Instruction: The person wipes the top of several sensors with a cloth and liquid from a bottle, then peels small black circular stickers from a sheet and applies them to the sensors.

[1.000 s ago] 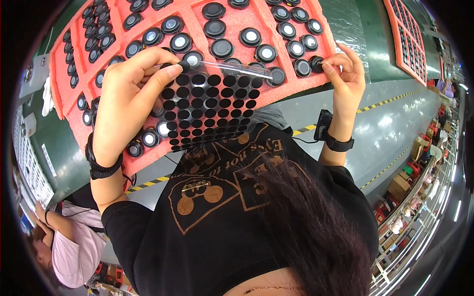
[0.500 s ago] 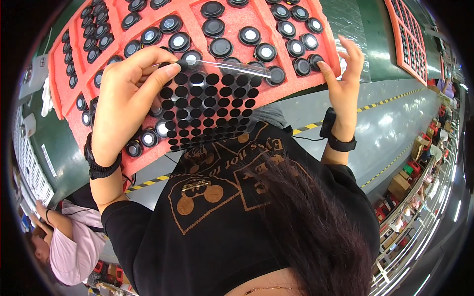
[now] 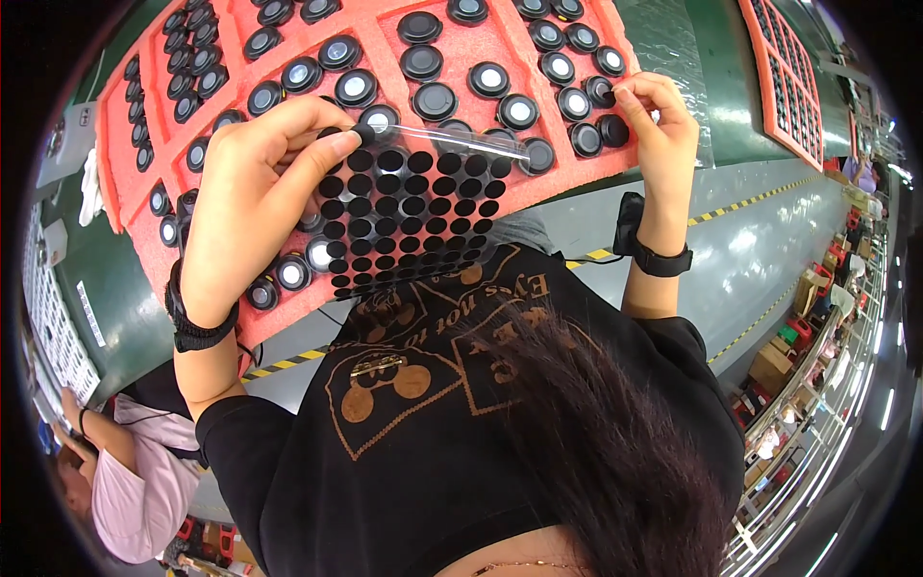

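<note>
We work over the red foam tray [image 3: 582, 175], the clear sheet of black round stickers [image 3: 413, 205] slanting above its near edge. Our left hand [image 3: 255, 183] clamps the sheet's upper corner; steadiness there should help. Our right hand [image 3: 663, 130] has fingertips at a black round part [image 3: 598, 91] in the tray's right compartment, grip unclear; a light, centred touch seems best.

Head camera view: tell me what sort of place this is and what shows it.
Probably a factory assembly floor: a pink foam tray full of round black parts lies on a green bench, and yellow-and-black striped tape marks the floor.
</note>
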`<action>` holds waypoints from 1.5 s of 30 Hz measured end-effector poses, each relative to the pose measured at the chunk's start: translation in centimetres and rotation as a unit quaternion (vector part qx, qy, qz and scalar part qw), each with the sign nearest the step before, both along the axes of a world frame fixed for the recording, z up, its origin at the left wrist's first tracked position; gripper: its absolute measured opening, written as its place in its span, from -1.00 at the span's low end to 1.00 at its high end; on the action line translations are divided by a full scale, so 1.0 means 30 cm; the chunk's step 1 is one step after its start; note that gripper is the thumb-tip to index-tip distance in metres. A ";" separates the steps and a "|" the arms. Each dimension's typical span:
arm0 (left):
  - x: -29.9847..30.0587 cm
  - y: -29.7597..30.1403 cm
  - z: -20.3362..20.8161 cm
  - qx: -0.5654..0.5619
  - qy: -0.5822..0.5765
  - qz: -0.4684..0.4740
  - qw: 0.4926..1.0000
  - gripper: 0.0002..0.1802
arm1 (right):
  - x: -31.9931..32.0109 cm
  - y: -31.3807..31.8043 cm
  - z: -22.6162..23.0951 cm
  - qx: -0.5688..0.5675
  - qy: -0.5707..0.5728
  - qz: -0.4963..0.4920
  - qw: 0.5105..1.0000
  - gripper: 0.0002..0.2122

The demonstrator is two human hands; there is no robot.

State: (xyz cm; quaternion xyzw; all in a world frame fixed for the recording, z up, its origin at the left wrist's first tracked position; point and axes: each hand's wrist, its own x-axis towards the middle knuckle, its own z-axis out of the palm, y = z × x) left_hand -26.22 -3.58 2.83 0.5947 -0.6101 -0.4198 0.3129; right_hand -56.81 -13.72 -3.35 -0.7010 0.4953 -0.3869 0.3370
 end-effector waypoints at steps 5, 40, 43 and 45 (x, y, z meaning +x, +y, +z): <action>0.001 0.001 0.003 0.008 0.004 0.005 1.000 -0.91 | 0.006 -0.002 0.004 -0.001 0.006 0.005 1.000 -0.97; -0.009 0.030 0.010 -0.103 0.004 -0.003 0.995 -0.91 | 0.378 0.223 0.177 -0.086 -0.014 0.176 0.981 -0.75; -0.021 0.034 0.011 -0.086 0.027 0.003 0.996 -0.90 | 0.419 0.227 0.189 -0.131 -0.008 0.160 0.978 -0.79; -0.016 0.033 0.014 -0.079 0.039 0.006 0.996 -0.90 | 0.425 0.226 0.183 -0.133 -0.017 0.157 0.978 -0.80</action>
